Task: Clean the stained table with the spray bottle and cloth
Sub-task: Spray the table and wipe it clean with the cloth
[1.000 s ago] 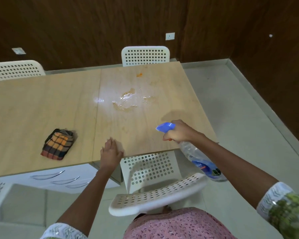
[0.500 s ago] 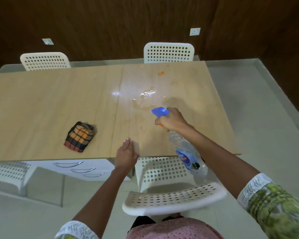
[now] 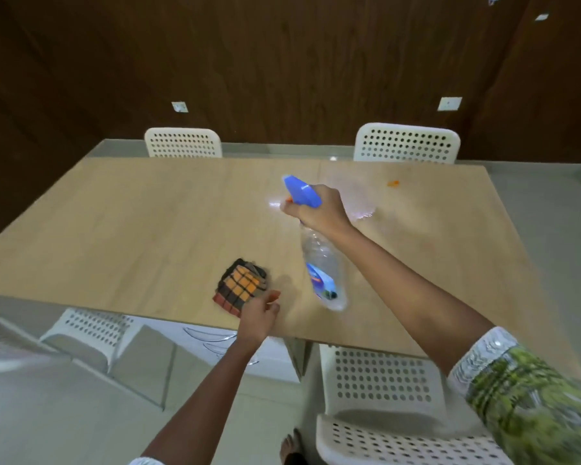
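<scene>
- My right hand (image 3: 316,209) grips the neck of the bottle (image 3: 319,260), fingers curled round it just below the blue spray head (image 3: 301,191)
- The bottle is held above the table (image 3: 131,236); its clear body tilts down toward the table's near edge, label (image 3: 319,281) facing me, and the spray head points toward the far side
- The bottle outline is motion-blurred; I cannot tell whether a finger is on the trigger
- My left hand (image 3: 259,317) is at the table's near edge, fingers loosely bent and holding nothing; its fingertips (image 3: 272,297) lie at the right-hand corner of the cloth (image 3: 240,286), and I cannot tell whether they touch it
- The cloth, folded, checked orange, black and red, lies flat on the table close to the near edge, left of the bottle
- A wet, glossy patch (image 3: 363,209) is on the table just beyond my right hand
- A small orange stain (image 3: 393,183) is on the table near its far edge, right of the spray head
- Two white perforated chairs (image 3: 183,142) stand behind the table's far edge
- One white chair (image 3: 383,380) stands at the table's near edge, below my right forearm
- Another chair (image 3: 88,333) sits under the near edge, left of my left hand
</scene>
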